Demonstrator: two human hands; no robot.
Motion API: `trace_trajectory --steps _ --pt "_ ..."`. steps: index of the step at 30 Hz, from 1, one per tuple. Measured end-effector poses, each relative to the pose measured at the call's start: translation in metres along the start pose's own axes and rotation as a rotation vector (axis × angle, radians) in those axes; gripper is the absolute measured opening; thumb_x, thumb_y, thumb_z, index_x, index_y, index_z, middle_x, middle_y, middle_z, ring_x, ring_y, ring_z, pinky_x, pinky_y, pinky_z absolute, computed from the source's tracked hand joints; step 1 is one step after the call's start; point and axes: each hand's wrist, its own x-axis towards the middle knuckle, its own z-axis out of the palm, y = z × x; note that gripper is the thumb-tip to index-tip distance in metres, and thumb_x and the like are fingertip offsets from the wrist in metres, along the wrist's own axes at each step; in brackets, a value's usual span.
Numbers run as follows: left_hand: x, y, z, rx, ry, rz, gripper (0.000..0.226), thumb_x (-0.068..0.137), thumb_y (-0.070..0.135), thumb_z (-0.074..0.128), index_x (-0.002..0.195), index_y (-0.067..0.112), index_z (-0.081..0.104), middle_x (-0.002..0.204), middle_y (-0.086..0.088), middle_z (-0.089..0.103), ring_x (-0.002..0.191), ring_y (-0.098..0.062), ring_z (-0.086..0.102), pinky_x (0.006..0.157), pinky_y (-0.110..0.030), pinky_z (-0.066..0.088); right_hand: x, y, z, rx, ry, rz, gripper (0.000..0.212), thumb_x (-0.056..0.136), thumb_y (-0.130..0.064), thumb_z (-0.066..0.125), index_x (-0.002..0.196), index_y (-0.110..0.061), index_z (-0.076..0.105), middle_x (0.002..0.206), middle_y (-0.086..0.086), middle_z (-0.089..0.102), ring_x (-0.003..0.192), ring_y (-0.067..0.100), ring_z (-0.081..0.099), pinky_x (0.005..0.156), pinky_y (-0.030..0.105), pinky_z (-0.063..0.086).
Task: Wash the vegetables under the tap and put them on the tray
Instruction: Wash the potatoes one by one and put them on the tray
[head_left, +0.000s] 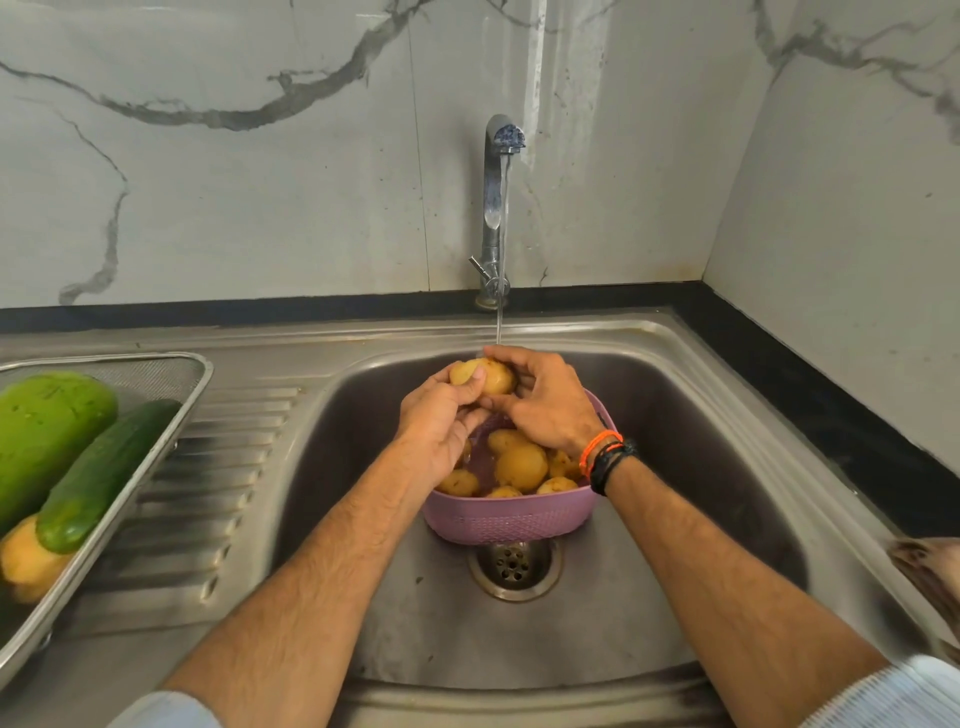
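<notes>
Both hands hold one potato (483, 375) under the water stream from the tap (496, 208). The left hand (441, 421) cups it from below with curled fingers; the right hand (545, 400) grips it from above. More potatoes (521, 466) lie in the pink basket (509, 522) inside the sink (675, 467). The mesh tray (171, 410) on the drainboard holds a cucumber (104, 473), a large green vegetable (47, 431) and a potato. No readable brand, label or writing is visible.
</notes>
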Motion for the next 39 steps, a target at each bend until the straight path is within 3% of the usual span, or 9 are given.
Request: trace_trajectory --steps 6,12,16,19,24,26,29,33,39 --pt "0.0028 -0.0017 0.0006 0.056 0.112 0.101 0.043 0.083 -0.011 0.07 0.123 -0.005 0.057 0.115 -0.026 0.066 0.103 -0.034 0.069 0.069 -0.035 0.063 -0.0007 0.0007 0.001 -0.043 0.128 0.01 0.051 0.077 -0.005 0.081 0.126 -0.014 0.067 0.117 0.004 0.071 0.106 0.011 0.067 0.098 0.025 0.053" --pt "0.005 -0.0085 0.0012 0.179 0.162 0.159 0.036 0.078 -0.007 0.077 0.102 0.01 0.056 0.115 -0.023 0.065 0.098 -0.031 0.071 0.074 -0.036 0.062 -0.0018 -0.0014 -0.0006 -0.164 0.039 -0.046 0.061 0.077 -0.01 0.082 0.134 -0.015 0.06 0.121 0.007 0.068 0.111 0.019 0.064 0.099 0.033 0.053" --pt "0.006 -0.0082 0.0001 0.219 0.188 0.185 0.037 0.075 -0.007 0.079 0.099 0.012 0.058 0.11 -0.02 0.067 0.097 -0.029 0.07 0.078 -0.039 0.061 -0.0039 -0.0024 -0.0003 -0.144 0.139 -0.061 0.055 0.074 -0.016 0.086 0.126 -0.014 0.067 0.116 0.003 0.071 0.106 0.012 0.066 0.095 0.022 0.053" --pt "0.0055 -0.0058 -0.0005 0.26 0.188 0.204 0.037 0.076 -0.006 0.079 0.099 0.012 0.058 0.108 -0.019 0.068 0.097 -0.029 0.07 0.082 -0.042 0.061 -0.0024 -0.0033 0.0011 -0.174 0.178 -0.091 0.052 0.073 -0.016 0.086 0.123 -0.013 0.069 0.113 0.004 0.072 0.103 0.013 0.067 0.095 0.03 0.055" --pt "0.0042 -0.0051 -0.0016 0.315 0.178 0.209 0.035 0.075 -0.007 0.079 0.095 0.015 0.059 0.108 -0.019 0.068 0.099 -0.03 0.07 0.078 -0.039 0.061 -0.0014 -0.0001 0.0003 -0.298 0.059 -0.099 0.062 0.079 -0.018 0.081 0.136 -0.017 0.059 0.128 0.006 0.065 0.121 0.022 0.057 0.106 0.036 0.048" --pt "0.0035 -0.0059 -0.0008 0.293 0.205 0.205 0.036 0.076 -0.007 0.078 0.095 0.016 0.059 0.107 -0.019 0.069 0.099 -0.029 0.07 0.076 -0.036 0.061 -0.002 -0.0006 0.001 -0.25 0.116 -0.093 0.057 0.076 -0.018 0.084 0.13 -0.015 0.065 0.121 0.005 0.069 0.112 0.017 0.063 0.1 0.029 0.052" --pt "0.0027 -0.0047 -0.0008 0.315 0.215 0.232 0.038 0.075 -0.007 0.079 0.093 0.018 0.058 0.107 -0.017 0.069 0.1 -0.028 0.07 0.079 -0.038 0.061 -0.0016 -0.0043 0.0021 -0.219 0.199 -0.099 0.049 0.073 -0.016 0.085 0.119 -0.014 0.071 0.108 0.002 0.074 0.098 0.013 0.068 0.093 0.031 0.056" --pt "0.001 -0.0041 0.0003 0.375 0.178 0.237 0.04 0.074 -0.009 0.079 0.095 0.018 0.058 0.098 -0.009 0.069 0.1 -0.026 0.069 0.081 -0.037 0.06 -0.0017 -0.0036 0.0012 -0.294 0.085 -0.087 0.059 0.077 -0.009 0.076 0.134 -0.016 0.061 0.124 0.008 0.067 0.118 0.025 0.059 0.104 0.041 0.049" --pt "0.0002 -0.0032 0.0022 0.296 0.214 0.216 0.044 0.074 -0.014 0.076 0.104 0.013 0.058 0.098 -0.012 0.067 0.097 -0.025 0.069 0.066 -0.026 0.059 -0.0037 -0.0057 0.0013 -0.176 0.209 -0.073 0.048 0.073 -0.012 0.085 0.119 -0.012 0.071 0.111 0.003 0.073 0.102 0.011 0.067 0.091 0.018 0.053"
